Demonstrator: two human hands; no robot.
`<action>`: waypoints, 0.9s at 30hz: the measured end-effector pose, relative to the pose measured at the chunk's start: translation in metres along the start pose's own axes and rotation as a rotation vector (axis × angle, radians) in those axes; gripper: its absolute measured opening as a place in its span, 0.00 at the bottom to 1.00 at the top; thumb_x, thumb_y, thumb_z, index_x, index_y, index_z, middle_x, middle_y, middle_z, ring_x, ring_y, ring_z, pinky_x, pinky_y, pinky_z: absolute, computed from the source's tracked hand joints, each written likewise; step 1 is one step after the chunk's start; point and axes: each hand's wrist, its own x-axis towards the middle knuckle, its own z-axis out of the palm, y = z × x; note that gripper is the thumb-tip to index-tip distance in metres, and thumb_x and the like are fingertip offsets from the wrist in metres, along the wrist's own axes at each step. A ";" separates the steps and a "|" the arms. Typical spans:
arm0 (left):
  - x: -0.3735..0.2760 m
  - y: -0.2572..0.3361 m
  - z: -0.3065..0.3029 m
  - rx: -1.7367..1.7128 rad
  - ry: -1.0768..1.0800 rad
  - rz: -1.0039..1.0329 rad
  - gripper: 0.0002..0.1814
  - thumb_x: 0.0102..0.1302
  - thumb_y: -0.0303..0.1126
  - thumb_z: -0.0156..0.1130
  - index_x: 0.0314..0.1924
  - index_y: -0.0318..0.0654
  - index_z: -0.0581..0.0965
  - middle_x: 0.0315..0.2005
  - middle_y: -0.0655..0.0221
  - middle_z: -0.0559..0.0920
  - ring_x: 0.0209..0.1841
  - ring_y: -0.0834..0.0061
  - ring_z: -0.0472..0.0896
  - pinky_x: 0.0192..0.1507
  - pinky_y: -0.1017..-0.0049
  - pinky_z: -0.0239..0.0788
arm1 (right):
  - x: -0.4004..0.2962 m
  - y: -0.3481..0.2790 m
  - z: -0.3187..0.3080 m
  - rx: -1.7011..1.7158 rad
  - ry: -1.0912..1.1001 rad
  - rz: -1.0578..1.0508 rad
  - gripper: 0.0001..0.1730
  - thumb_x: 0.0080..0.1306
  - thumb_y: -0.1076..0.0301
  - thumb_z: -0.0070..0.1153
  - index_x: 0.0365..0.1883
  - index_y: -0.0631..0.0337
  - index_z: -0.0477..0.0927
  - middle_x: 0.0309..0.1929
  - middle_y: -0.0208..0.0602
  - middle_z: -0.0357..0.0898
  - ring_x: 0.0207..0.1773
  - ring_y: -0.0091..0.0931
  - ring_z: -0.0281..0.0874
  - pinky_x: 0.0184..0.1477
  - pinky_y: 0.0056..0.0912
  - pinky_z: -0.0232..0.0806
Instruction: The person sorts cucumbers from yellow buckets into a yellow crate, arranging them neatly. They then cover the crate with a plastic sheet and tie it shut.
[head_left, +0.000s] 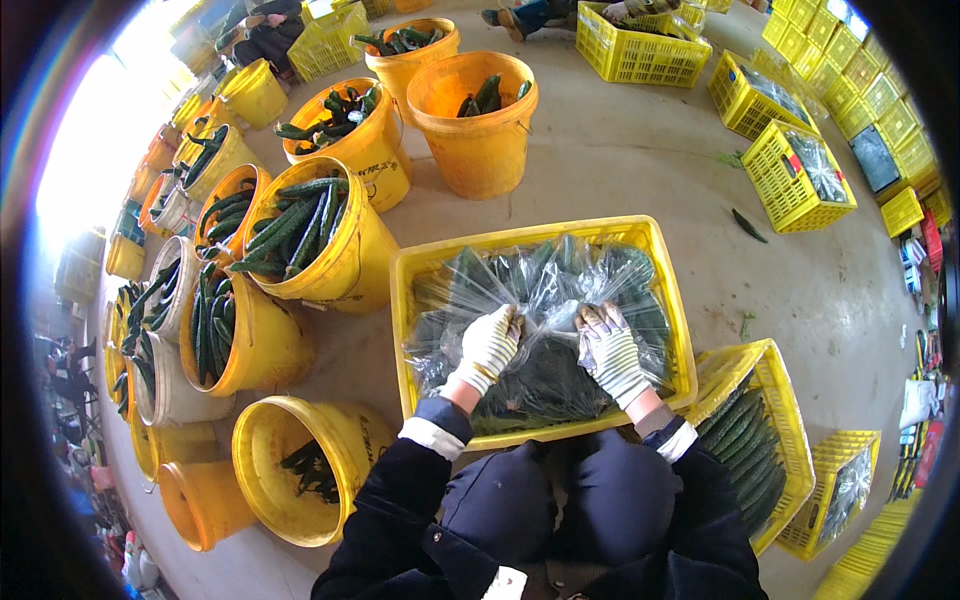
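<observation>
Before my knees stands a yellow plastic crate (400, 330), filled with dark green cucumbers (517, 375) under a clear plastic bag (544, 289). The film is drawn together in tight folds at the middle. My left hand (491, 345), in a striped knit glove, pinches the film just left of the gathered part. On its right side my right hand (609, 349), gloved alike with soiled fingertips, has its fingers curled on the film. The cucumbers show only dimly through the plastic.
Buckets of cucumbers (307, 232) crowd the left, with an orange bucket (472, 127) ahead. An open crate of cucumbers (750, 450) adjoins at right. Bagged crates (799, 176) stand farther right; a loose cucumber (748, 225) lies on the floor. Other people sit at the far end.
</observation>
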 end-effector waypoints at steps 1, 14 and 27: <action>-0.004 -0.003 0.000 0.046 -0.019 -0.016 0.05 0.58 0.31 0.56 0.32 0.39 0.77 0.26 0.55 0.79 0.30 0.54 0.77 0.30 0.66 0.69 | 0.002 -0.002 0.002 0.054 0.010 0.005 0.13 0.57 0.68 0.48 0.38 0.63 0.78 0.47 0.42 0.76 0.51 0.35 0.72 0.62 0.43 0.55; -0.005 -0.003 0.000 -0.939 0.117 -0.459 0.05 0.63 0.28 0.55 0.34 0.34 0.76 0.24 0.73 0.78 0.27 0.83 0.73 0.32 0.80 0.65 | 0.043 -0.016 0.059 1.204 -0.111 0.644 0.13 0.69 0.62 0.42 0.39 0.63 0.73 0.25 0.32 0.75 0.28 0.25 0.69 0.33 0.29 0.66; 0.018 0.021 -0.017 -0.836 -0.081 -0.245 0.12 0.65 0.32 0.55 0.46 0.35 0.75 0.34 0.70 0.79 0.36 0.81 0.75 0.41 0.80 0.68 | 0.037 -0.010 0.069 0.761 -0.319 0.296 0.31 0.62 0.72 0.44 0.64 0.63 0.53 0.38 0.50 0.76 0.38 0.39 0.75 0.45 0.33 0.67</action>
